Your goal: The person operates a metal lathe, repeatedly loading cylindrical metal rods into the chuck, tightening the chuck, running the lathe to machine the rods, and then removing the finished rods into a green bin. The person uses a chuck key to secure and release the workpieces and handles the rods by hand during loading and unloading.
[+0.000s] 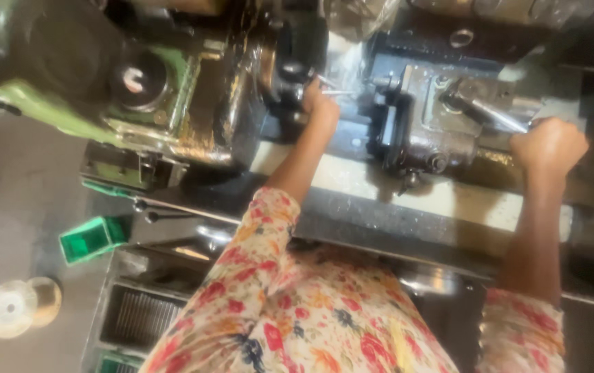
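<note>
I stand over a greasy metal lathe (193,131) with a green headstock. My left hand (319,103) reaches forward to the dark chuck (297,52) and pinches a thin shiny metal rod (335,86) that sticks out of it. My right hand (549,144) is closed in a fist around the end of a steel lever handle (490,114) on the grey tool carriage (435,124). Both arms wear floral sleeves.
A pale, wet machine bed (380,183) runs below the carriage. A green plastic box (93,238) sits at the lower left beside a metal tray (138,314). A round pale spool (17,307) lies on the grey floor.
</note>
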The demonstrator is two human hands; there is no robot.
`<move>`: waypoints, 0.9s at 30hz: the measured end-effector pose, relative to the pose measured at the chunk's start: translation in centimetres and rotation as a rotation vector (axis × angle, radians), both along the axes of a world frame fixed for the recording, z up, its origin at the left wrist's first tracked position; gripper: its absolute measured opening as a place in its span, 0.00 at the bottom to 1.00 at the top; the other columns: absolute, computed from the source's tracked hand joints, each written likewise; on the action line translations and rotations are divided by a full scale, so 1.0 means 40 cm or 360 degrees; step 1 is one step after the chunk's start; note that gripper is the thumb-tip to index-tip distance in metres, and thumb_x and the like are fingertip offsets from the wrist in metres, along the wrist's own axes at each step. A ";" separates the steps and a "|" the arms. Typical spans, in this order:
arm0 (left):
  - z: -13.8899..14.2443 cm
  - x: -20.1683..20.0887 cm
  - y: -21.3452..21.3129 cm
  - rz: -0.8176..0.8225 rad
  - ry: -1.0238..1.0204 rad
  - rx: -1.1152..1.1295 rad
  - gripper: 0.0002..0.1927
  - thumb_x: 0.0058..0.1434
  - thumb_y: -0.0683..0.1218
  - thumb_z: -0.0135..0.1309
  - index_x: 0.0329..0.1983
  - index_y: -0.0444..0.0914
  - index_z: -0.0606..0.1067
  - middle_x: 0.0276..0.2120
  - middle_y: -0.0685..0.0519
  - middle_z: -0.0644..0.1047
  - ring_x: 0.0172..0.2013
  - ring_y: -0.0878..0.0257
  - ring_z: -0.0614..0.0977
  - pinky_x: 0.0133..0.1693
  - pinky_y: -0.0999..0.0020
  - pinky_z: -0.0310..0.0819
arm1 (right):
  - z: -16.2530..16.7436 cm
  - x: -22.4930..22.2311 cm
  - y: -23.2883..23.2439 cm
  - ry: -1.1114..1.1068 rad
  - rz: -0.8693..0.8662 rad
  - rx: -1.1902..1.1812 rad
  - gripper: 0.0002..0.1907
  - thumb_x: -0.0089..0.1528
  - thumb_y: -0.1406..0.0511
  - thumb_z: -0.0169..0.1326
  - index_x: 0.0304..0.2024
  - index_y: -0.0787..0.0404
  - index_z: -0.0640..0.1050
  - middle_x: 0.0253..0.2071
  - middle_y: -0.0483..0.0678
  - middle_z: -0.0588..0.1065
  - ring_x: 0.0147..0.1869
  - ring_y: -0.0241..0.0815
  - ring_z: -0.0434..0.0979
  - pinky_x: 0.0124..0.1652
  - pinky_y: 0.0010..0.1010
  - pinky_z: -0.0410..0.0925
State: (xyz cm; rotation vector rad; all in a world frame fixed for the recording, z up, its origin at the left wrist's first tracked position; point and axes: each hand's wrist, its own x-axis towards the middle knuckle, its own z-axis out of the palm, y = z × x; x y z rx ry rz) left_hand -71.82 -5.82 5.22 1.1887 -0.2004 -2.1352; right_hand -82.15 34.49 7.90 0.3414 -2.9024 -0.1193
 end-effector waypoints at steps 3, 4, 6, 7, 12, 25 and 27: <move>-0.008 0.001 -0.010 -0.0015 0.0060 -0.0001 0.10 0.62 0.46 0.60 0.45 0.40 0.77 0.43 0.51 0.76 0.44 0.57 0.77 0.43 0.55 0.72 | 0.004 -0.001 -0.002 -0.0001 0.0014 -0.0003 0.08 0.52 0.60 0.62 0.29 0.57 0.85 0.28 0.55 0.80 0.31 0.55 0.81 0.34 0.38 0.72; -0.010 0.001 -0.009 -0.0022 0.0070 -0.0009 0.10 0.62 0.46 0.60 0.45 0.41 0.76 0.43 0.52 0.76 0.44 0.57 0.76 0.43 0.55 0.72 | 0.005 -0.001 -0.002 -0.0031 0.0005 0.0013 0.09 0.53 0.60 0.62 0.28 0.58 0.85 0.28 0.55 0.80 0.30 0.55 0.81 0.35 0.39 0.72; -0.009 0.001 -0.005 -0.0035 0.0089 -0.0038 0.09 0.63 0.46 0.59 0.45 0.41 0.76 0.42 0.52 0.75 0.44 0.58 0.76 0.44 0.55 0.72 | 0.007 -0.002 -0.001 -0.0073 -0.0047 0.0049 0.08 0.53 0.61 0.62 0.27 0.59 0.85 0.28 0.56 0.80 0.30 0.54 0.81 0.35 0.38 0.72; -0.007 -0.002 -0.006 -0.0049 0.0101 -0.0056 0.09 0.63 0.46 0.59 0.45 0.41 0.76 0.42 0.53 0.75 0.44 0.58 0.76 0.44 0.55 0.72 | 0.008 -0.003 0.000 -0.0092 -0.0074 0.0065 0.08 0.53 0.61 0.62 0.26 0.59 0.85 0.27 0.56 0.80 0.30 0.54 0.81 0.35 0.38 0.72; -0.002 -0.019 -0.019 -0.0029 0.0227 -0.0124 0.09 0.64 0.46 0.58 0.46 0.41 0.75 0.42 0.52 0.75 0.43 0.58 0.76 0.44 0.55 0.71 | 0.013 -0.005 0.003 -0.0084 -0.0009 -0.0025 0.06 0.52 0.64 0.61 0.29 0.58 0.85 0.26 0.54 0.80 0.31 0.52 0.81 0.37 0.37 0.72; 0.030 0.047 -0.004 -0.0169 0.0301 0.0017 0.17 0.64 0.46 0.54 0.52 0.31 0.75 0.50 0.46 0.76 0.49 0.56 0.79 0.49 0.59 0.78 | 0.053 0.005 -0.038 -0.0069 -0.0139 0.0071 0.08 0.50 0.61 0.64 0.30 0.56 0.86 0.27 0.55 0.81 0.29 0.54 0.81 0.32 0.39 0.72; 0.049 0.069 -0.006 -0.0653 -0.0765 -0.1453 0.15 0.61 0.45 0.60 0.49 0.34 0.79 0.47 0.45 0.79 0.48 0.53 0.81 0.53 0.60 0.78 | 0.053 0.023 -0.060 -0.0167 -0.0224 0.0081 0.15 0.52 0.56 0.67 0.29 0.61 0.85 0.26 0.57 0.80 0.28 0.55 0.82 0.29 0.41 0.72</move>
